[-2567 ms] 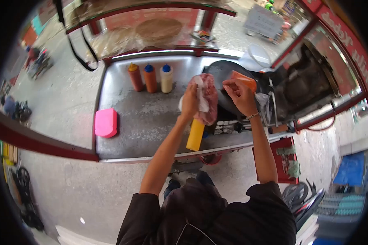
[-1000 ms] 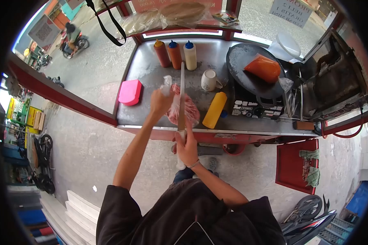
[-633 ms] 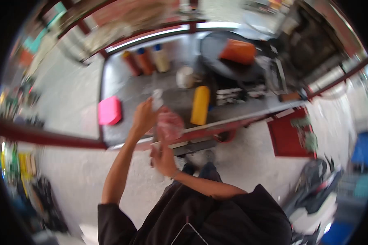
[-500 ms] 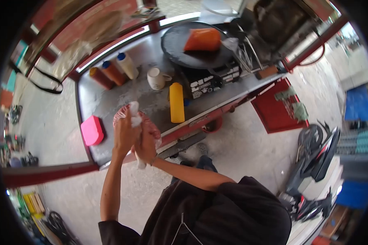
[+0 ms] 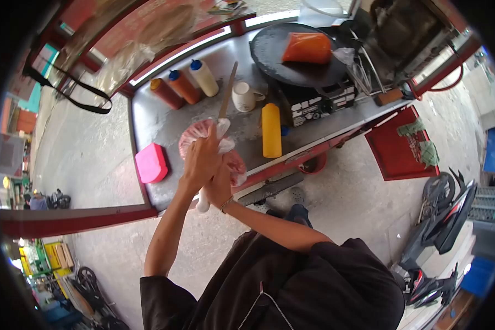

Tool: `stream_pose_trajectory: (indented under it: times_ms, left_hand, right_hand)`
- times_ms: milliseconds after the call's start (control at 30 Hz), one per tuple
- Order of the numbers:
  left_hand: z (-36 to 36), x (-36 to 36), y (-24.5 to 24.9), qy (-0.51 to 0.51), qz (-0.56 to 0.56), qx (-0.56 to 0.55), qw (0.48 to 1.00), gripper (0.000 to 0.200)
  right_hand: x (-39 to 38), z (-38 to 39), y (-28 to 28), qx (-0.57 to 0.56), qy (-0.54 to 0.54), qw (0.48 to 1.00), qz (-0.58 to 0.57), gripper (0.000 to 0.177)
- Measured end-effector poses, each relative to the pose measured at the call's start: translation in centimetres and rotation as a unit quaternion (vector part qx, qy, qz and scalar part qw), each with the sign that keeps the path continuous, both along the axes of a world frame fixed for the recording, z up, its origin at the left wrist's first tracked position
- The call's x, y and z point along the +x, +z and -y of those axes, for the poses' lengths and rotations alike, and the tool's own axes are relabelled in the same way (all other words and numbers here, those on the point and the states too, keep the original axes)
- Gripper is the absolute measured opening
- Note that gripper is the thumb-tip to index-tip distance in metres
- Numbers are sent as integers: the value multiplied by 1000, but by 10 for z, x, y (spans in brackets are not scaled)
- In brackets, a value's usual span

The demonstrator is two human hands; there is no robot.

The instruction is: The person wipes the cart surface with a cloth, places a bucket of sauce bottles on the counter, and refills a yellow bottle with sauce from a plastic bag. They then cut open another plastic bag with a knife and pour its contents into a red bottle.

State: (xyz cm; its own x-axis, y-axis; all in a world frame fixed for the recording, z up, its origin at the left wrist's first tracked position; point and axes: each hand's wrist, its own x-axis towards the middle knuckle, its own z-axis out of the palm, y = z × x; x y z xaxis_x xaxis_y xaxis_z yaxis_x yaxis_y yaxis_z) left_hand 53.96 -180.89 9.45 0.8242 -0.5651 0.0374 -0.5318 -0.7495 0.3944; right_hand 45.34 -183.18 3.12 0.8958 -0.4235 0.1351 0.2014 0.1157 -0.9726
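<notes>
A long, narrow knife (image 5: 229,94) points away from me across the counter, its white rounded handle end (image 5: 203,203) jutting out below my hands. My right hand (image 5: 219,184) is closed round the lower part of it, fingers mostly hidden. Just beyond, my left hand (image 5: 199,160) is closed over crumpled white material (image 5: 223,132), which looks like thin cloth or plastic, around the knife. A red-and-white striped plastic bag (image 5: 195,133) lies beneath and around both hands. Left of them sits a bright pink box (image 5: 151,163); a yellow squeeze bottle (image 5: 271,131) lies to the right.
Three sauce bottles (image 5: 187,87) stand behind, beside a white mug (image 5: 244,97). A dark round griddle (image 5: 269,47) bears an orange-filled bag (image 5: 308,48) on a stove (image 5: 324,103). The metal counter's red front edge (image 5: 258,177) runs before me. Motorbikes (image 5: 443,220) stand at right.
The knife blade now shows beyond my left hand, where none was visible before. The view has shifted, moving the whole counter rightward. Both hands keep nearly the same place over the striped bag.
</notes>
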Motion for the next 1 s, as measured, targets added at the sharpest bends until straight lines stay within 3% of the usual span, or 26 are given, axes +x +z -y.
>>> stream_pose_trajectory:
  times_ms: [33, 100, 167, 200, 233, 300, 333, 367, 400, 433, 467, 500, 567, 633, 700, 767, 800, 833, 867, 900, 967, 1000]
  left_hand:
    - [1, 4, 4, 0, 6, 13, 1000, 55]
    - [-8, 18, -5, -20, 46, -6, 999, 44]
    - [-10, 20, -8, 11, -24, 3, 1000, 48]
    - [-10, 18, -7, 15, -27, 4, 1000, 48]
    - [-9, 15, -3, 33, -6, -21, 999, 50]
    - [-19, 23, -9, 54, 18, -42, 997, 52]
    - [-29, 38, -24, 66, 7, -67, 996, 54]
    - [-30, 43, -22, 78, -7, -91, 993, 56]
    - [-33, 46, -19, 90, -87, -118, 985, 56]
    - [-35, 46, -21, 92, -89, -119, 985, 56]
    - [-39, 45, -24, 75, -59, -112, 989, 56]
    - [-42, 45, -26, 59, -28, -104, 992, 57]
    - [-48, 52, -31, 58, -12, -94, 994, 56]
    - [-53, 60, -27, 53, 5, -84, 995, 56]
    - [-58, 61, -17, 117, -104, -76, 985, 57]
    - [-66, 56, -27, 125, -101, -87, 983, 57]
    - [-69, 54, -28, 125, -94, -93, 983, 57]
    - [-71, 53, -28, 132, -94, -95, 982, 57]
    - [-71, 52, -26, 127, -94, -87, 984, 56]
    - [-72, 54, -24, 123, -93, -81, 985, 55]
    - [-86, 56, -36, 121, -43, -93, 987, 53]
    - [-90, 58, -29, 133, -80, -115, 981, 48]
  right_hand:
    - [3, 4, 10, 2, 6, 1000, -7, 61]
    - [-32, -18, 28, 150, 86, 985, -18, 64]
    - [-22, -23, 17, 172, 103, 978, -60, 63]
    - [8, -21, -8, 1, -19, 1000, 5, 66]
    - [27, -23, -28, -169, -137, 973, 72, 70]
    - [21, -34, -23, -149, -101, 984, 10, 74]
    - [-5, -38, 3, 35, 13, 999, -9, 72]
    - [-27, -44, 15, 217, 127, 967, -31, 70]
    - [-32, -55, 2, 209, 144, 966, -38, 71]
    - [-15, -56, -7, 209, 145, 966, -41, 71]
    - [15, -53, -18, 49, 44, 997, -38, 73]
    - [40, -52, -30, -113, -57, 991, -31, 75]
    - [41, -55, -30, -102, -24, 994, -39, 73]
    - [-9, -54, 14, 133, 185, 966, -121, 58]
    - [0, -61, 2, 127, 176, 971, -104, 57]
    - [49, -60, -32, -10, 66, 997, -38, 68]
    - [54, -56, -38, -244, 78, 967, -11, 73]
    - [38, -60, -40, -246, 85, 966, -9, 73]
    - [10, -61, -10, -46, 162, 982, -85, 70]
    - [-9, -63, 8, 154, 233, 947, -158, 67]
    - [-5, -75, 5, 150, 229, 951, -145, 68]
    - [20, -75, -4, 26, 169, 981, -93, 71]
